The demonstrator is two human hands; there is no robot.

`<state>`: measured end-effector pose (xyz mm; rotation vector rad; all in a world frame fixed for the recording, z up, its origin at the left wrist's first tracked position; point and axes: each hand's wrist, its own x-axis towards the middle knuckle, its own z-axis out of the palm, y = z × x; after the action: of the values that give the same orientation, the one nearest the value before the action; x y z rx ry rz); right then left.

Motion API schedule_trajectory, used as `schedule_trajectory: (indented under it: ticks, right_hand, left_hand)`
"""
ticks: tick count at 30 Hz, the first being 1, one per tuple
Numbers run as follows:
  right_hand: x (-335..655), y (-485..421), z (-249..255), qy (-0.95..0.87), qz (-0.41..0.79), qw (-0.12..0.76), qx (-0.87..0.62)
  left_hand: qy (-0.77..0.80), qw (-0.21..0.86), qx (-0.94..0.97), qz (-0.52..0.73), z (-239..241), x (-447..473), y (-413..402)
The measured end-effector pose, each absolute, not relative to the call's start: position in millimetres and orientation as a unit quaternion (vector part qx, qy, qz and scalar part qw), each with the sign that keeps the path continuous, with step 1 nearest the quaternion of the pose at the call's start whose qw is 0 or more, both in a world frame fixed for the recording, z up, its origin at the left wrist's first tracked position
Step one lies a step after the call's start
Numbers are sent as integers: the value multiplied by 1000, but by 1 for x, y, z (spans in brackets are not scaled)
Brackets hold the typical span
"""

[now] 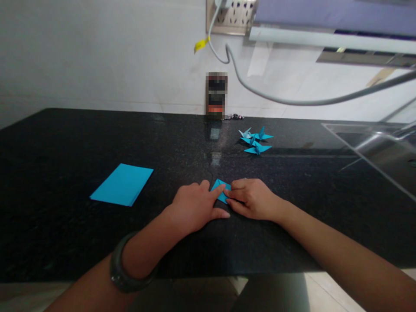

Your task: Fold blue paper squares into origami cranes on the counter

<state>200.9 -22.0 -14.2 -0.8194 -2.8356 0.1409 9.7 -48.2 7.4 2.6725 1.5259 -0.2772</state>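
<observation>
A small folded piece of blue paper [221, 189] lies on the black countertop [65, 147], mostly covered by both hands. My left hand [195, 208] rests on its left side with the index finger stretched along a crease. My right hand [251, 199] has its fingers curled and pinched on the paper's right edge. A dark bangle sits on my left wrist.
A stack of flat blue paper sheets [121, 184] lies to the left. Several finished blue paper cranes [256, 141] sit further back. A small dark box [216, 95] stands against the wall. A steel sink [373, 147] is at the right, with a grey cable [292, 102] above.
</observation>
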Motion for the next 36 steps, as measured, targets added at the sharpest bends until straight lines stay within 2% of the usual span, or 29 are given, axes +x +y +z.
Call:
schedule_trajectory:
  ticks: [15,22,30,36]
  right_hand:
    - [201,-23,-12,-956,44,92,-275]
    - [201,-23,-12,-954,47,103,-277]
    - [206,-28,-4,-944,43,62,-322]
    - [204,-25,-1,-930,-11,36,-365]
  left_hand:
    - [546,58,830,-97,5,14,-38]
    - [513,50,849,-119,9,11,-43]
    - [500,32,861,-93,6,8,-44]
    - [482,55,870,-94,13,6,-45]
